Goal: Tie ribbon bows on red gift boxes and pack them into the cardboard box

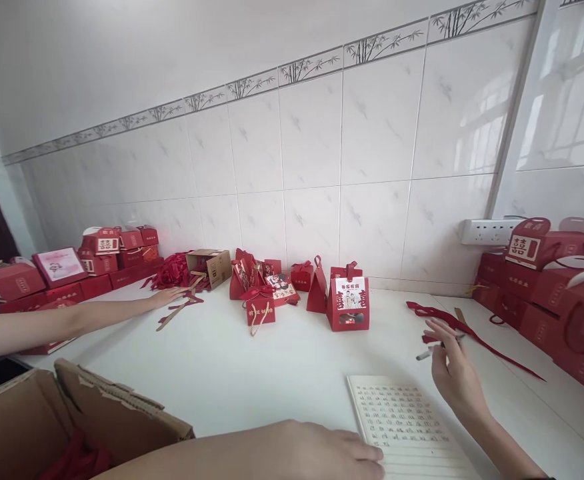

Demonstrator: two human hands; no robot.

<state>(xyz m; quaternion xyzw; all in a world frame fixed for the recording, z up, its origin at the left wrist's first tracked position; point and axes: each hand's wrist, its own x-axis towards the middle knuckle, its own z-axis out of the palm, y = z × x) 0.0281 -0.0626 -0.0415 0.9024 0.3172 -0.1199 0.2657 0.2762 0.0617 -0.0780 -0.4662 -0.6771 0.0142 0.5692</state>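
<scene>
Head view | right hand (452, 367): gripping slim white pen (425, 355) | left hand (322, 453): palm-down, fingers extended, apparently touching white ruled paper notebook (405, 417) between hands | handwritten above, visibly blank below

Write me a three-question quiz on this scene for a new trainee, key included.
1. True or false: the wearer's right hand is empty.
2. Which is nearest the wearer's left hand?
A) the wall socket
B) the notebook
C) the dark door
3. What colour is the material inside the open cardboard box at lower left?

Key: 1. False, it holds a pen. 2. B. 3. Red.
</scene>
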